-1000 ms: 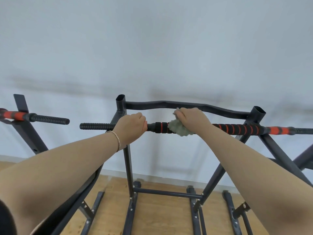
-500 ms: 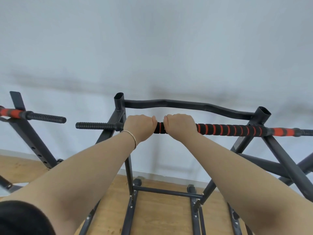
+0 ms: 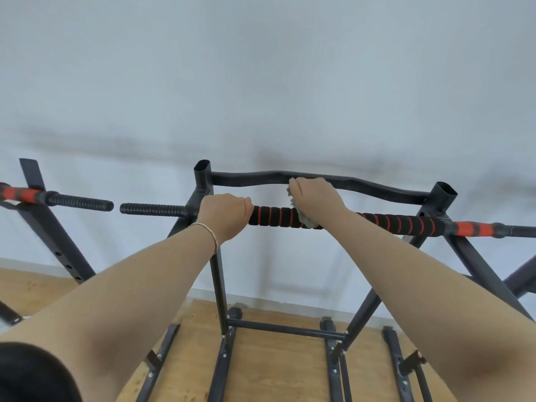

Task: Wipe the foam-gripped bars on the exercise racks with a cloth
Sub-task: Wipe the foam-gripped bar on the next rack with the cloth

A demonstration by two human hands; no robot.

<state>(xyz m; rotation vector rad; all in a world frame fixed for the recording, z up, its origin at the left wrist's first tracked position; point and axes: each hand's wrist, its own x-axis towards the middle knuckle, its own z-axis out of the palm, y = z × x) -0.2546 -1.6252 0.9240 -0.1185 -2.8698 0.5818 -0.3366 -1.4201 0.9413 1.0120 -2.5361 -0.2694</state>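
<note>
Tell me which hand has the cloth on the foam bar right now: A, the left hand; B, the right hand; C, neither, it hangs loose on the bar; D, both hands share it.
B: the grey-green cloth shows under the right hand, pressed on the foam-gripped bar, while the left hand grips the bar bare.

Bare foam on the bar [image 3: 272,216] lies open between the left hand [image 3: 224,214] and right hand [image 3: 314,200]. The wavy crossbar [image 3: 377,185] runs close behind; an upright [image 3: 442,195] blocks the right end.
</note>
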